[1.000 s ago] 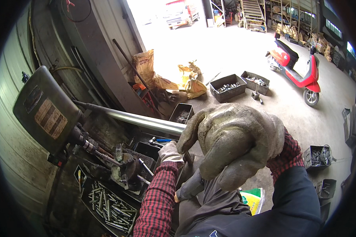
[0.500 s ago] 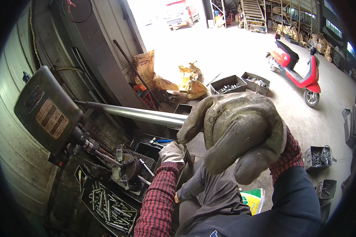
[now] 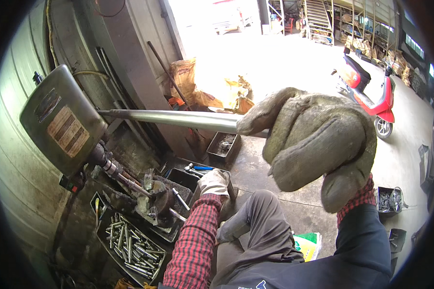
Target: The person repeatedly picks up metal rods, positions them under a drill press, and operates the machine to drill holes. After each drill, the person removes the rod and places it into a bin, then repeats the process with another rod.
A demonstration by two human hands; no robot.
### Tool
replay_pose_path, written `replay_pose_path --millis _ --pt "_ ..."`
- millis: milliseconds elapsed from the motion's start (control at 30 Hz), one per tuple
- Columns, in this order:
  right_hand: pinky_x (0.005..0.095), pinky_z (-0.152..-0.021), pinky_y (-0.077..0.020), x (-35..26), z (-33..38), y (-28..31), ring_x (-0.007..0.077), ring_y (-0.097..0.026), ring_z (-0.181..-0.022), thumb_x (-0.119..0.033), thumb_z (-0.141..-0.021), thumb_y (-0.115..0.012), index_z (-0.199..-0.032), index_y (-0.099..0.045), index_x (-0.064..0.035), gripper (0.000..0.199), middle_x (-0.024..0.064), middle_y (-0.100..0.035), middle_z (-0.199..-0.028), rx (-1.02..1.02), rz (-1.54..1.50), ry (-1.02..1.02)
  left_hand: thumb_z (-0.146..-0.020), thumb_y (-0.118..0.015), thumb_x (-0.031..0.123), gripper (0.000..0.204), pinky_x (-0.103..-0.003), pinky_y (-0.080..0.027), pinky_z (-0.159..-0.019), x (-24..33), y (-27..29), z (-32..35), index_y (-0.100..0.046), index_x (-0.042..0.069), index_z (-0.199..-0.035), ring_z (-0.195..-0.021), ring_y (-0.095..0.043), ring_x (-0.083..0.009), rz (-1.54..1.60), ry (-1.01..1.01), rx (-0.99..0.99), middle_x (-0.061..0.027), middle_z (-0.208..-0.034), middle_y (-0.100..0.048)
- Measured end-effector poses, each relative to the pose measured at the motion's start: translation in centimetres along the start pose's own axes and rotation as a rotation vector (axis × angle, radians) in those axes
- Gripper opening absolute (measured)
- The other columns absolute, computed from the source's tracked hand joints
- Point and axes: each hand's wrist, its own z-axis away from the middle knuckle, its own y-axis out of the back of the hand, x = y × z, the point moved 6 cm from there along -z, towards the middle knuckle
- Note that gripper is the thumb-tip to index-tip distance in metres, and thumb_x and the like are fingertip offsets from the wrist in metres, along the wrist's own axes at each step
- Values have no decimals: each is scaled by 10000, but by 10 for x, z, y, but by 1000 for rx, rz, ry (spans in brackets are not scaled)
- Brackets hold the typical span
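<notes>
My right hand, in a thick grey-brown glove, is closed round the end of a long metal lever. The lever runs left to a machine with a dark, boxy head. Below that head, a spindle points down at a dirty metal fixture. In a pale glove, my left hand is closed at the edge of a black bin; what its fingers hold, if anything, is hidden. Beside it lie a blue-handled tool and metal rods.
A long black tray of metal pins stands at lower left. Another bin sits beyond my left hand. Sacks lean by the wall, and a red scooter stands at right. Near my leg lies a green-and-yellow bag.
My right hand, still on the lever, has shifted up and to the right in view. The whole view has shifted slightly. My left hand stays by the bin.
</notes>
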Motion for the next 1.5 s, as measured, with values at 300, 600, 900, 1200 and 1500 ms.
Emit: replay_pose_path --millis 300,600,900,1200,1500 --pt "417 -825 -578 61 34 119 246 -678 -898 -382 -947 -934 -1306 -753 -71 509 54 -724 -922 38 794 -420 -992 -741 186 175 -497 -678 -726 -3 -8 11 -915 170 -997 -959 -875 -288 -132 -252 54 -79 -1001 -887" --pt "396 -775 -558 91 49 156 211 -648 -845 -408 -969 -915 -1397 -716 -66 583 40 -697 -899 -56 887 -528 -991 -793 157 141 -483 -669 -712 -15 -43 -4 -908 182 -1070 -997 -860 -275 -56 -171 59 -56 -1065 -877" --pt "375 -725 -537 66 36 133 177 -617 -792 -434 -991 -897 -1488 -678 -62 658 27 -669 -877 -56 898 -494 -1029 -717 285 282 -508 -628 -776 -61 21 47 -861 71 -1142 -887 -830 -333 477 -145 177 -175 -1006 -843" --pt "355 -675 -517 11 132 -19 142 -586 -739 -460 -1012 -878 -1578 -641 -58 733 13 -641 -854 40 543 -555 -1139 -694 290 295 -534 -680 -1036 -283 -43 299 -661 120 -901 -585 -583 -98 2318 636 927 -3 -813 -687" --pt "307 -728 -534 24 185 -100 121 -613 -834 -502 -936 -946 -1611 -634 -53 868 34 -689 -989 -9 126 -979 -899 -750 164 327 -438 -678 -744 -37 66 60 -853 45 -1186 -943 -848 -329 -31 -313 -182 -161 -1061 -843"
